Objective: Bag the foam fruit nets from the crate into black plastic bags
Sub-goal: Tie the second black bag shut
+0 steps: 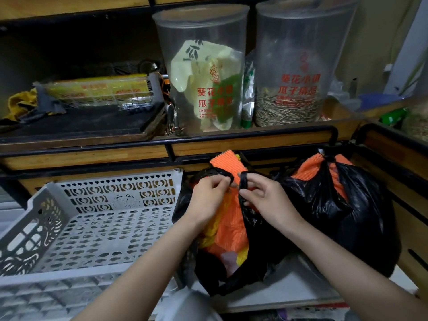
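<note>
An open black plastic bag (257,256) stands in the middle, stuffed with orange and yellow foam fruit nets (231,225). One orange net (225,166) sticks up at its back. My left hand (209,196) pinches the bag's left handle loop. My right hand (264,195) grips the right handle loop, close beside the left hand. A second black bag (361,216), tied at the top with orange nets showing, sits to the right. The grey perforated crate (97,225) on the left holds no nets that I can see.
A wooden shelf edge with a black rail (208,144) runs right behind the bags. Two tall clear tubs (203,66) stand on it, one with sunflower seeds (287,107). A wooden cabinet wall (398,172) closes the right side.
</note>
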Tool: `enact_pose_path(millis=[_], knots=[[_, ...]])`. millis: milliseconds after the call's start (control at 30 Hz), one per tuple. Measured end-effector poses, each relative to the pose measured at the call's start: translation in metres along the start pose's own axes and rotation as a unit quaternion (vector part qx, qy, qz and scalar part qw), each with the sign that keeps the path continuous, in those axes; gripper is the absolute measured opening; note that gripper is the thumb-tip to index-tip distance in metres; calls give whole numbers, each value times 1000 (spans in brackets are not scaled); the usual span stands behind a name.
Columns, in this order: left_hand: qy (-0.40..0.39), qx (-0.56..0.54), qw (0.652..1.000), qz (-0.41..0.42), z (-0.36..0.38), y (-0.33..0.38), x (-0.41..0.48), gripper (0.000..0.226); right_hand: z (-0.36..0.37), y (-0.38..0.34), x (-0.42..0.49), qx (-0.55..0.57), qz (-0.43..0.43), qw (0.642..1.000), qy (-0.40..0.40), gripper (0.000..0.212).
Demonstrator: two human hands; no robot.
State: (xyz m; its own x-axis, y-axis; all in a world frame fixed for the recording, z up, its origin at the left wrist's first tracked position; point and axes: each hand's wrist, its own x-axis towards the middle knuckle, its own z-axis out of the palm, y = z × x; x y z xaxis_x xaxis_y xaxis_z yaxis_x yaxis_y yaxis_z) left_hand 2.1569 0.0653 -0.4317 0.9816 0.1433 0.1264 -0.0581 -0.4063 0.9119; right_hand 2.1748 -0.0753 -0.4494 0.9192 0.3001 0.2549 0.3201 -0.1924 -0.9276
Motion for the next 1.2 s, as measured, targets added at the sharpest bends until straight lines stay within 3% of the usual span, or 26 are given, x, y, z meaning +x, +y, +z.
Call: enact_pose_path(millis=[100,300,367,467,600,700,833,1033,1200], knots=[[-34,-144,985,-86,-11,4,-4,35,12,-1,3,-7,-21,999,-23,31],[-131,-181,968,-111,-30,7,-14,30,25,4,6,-46,9,997,-65,50],[-121,-161,973,-110,-32,5,-15,26,28,8,8,-86,19,992,-90,57],[-118,-118,982,-93,-37,2,-15,24,31,4,9,-81,24,988,-129,47],[-154,-52,984,-75,-48,2,-15,24,28,-2,7,5,36,978,-206,74],[-175,50,982,-57,-55,-1,-13,24,29,-3,6,9,37,967,-251,56],[-171,98,980,-24,-61,-3,-13,16,35,-6,4,-38,35,983,-177,11],[-136,-56,979,-139,-69,-19,-8,15,32,-3,-6,-95,-36,990,-102,13],[-105,-93,969,-202,-55,-33,-12,15,23,16,-19,-198,-106,971,-77,17]])
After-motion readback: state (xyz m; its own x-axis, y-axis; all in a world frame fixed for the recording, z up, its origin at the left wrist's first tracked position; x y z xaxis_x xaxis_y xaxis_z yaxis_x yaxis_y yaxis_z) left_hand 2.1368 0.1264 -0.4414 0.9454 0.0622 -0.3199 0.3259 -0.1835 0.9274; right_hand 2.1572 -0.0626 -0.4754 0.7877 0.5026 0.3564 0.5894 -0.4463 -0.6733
